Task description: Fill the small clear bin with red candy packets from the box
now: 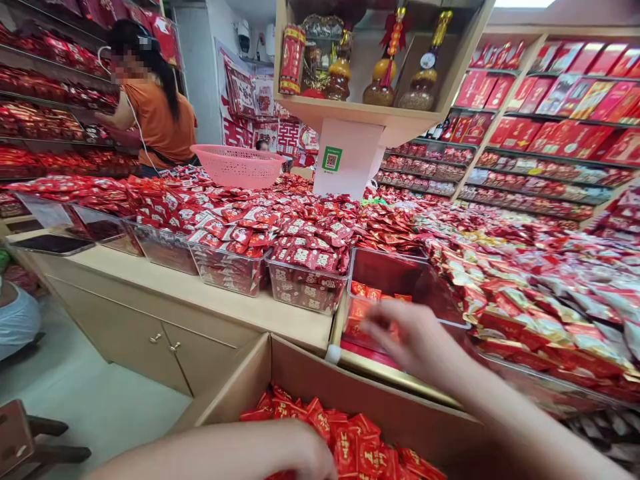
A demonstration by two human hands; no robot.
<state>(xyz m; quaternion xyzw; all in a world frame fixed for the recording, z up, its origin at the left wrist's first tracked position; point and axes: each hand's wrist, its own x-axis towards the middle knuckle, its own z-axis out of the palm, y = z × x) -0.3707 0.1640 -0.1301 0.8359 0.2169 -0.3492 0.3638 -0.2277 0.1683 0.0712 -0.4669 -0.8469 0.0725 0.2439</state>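
Observation:
My left hand [305,448] reaches down into an open cardboard box [400,403] and touches the small red candy packets [345,447] with gold print heaped inside. Its fingers are hidden at the lower edge of the view. Over the front of a clear plastic bin [400,267], my right hand [407,333] has its fingers loosely bent and apart, somewhat blurred, with no packet visibly gripped. Several red packets [367,293] of similar look lie low in that bin, below and behind the right hand.
Clear bins heaped with patterned red packets [310,253] line the counter [290,323]. More wrapped sweets [540,300] are piled at right. A pink basket [239,167] sits behind the bins. A phone [55,244] lies at left. A person in orange [160,117] stands by shelves. A stool [30,440] is lower left.

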